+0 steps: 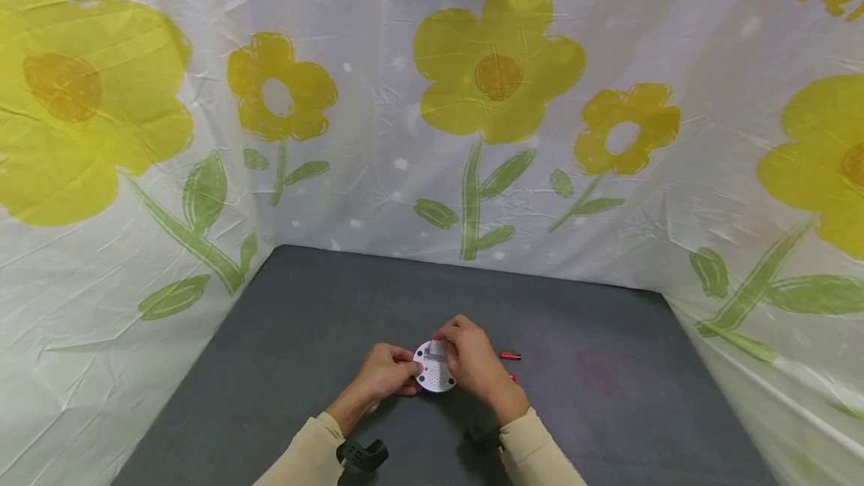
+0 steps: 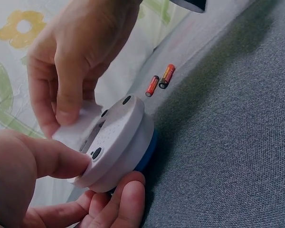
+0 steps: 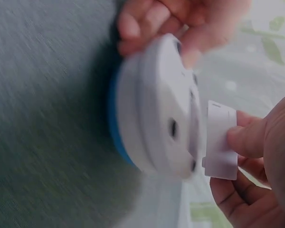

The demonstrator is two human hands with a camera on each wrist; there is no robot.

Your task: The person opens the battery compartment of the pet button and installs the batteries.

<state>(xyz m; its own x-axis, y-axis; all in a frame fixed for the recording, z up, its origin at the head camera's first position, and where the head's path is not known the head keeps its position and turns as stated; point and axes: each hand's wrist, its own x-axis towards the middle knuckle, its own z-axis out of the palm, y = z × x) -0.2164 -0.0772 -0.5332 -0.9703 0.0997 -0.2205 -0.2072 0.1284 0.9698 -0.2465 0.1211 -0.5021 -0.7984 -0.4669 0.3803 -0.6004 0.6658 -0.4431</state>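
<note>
A round white device with a blue underside lies face down on the table, its back up with black rubber feet, small holes and a battery compartment. My left hand grips its left edge, thumb on the back and fingers beneath, as the left wrist view shows. Between the thumb and fingers of my right hand is a thin white battery cover. In the right wrist view the cover is held just off the device, beside the compartment. The inside of the compartment is mostly hidden.
Two red-and-black batteries, one farther back and one partly behind the right wrist, lie right of the device on the dark grey table. A white curtain with yellow flowers encloses the table's back and sides.
</note>
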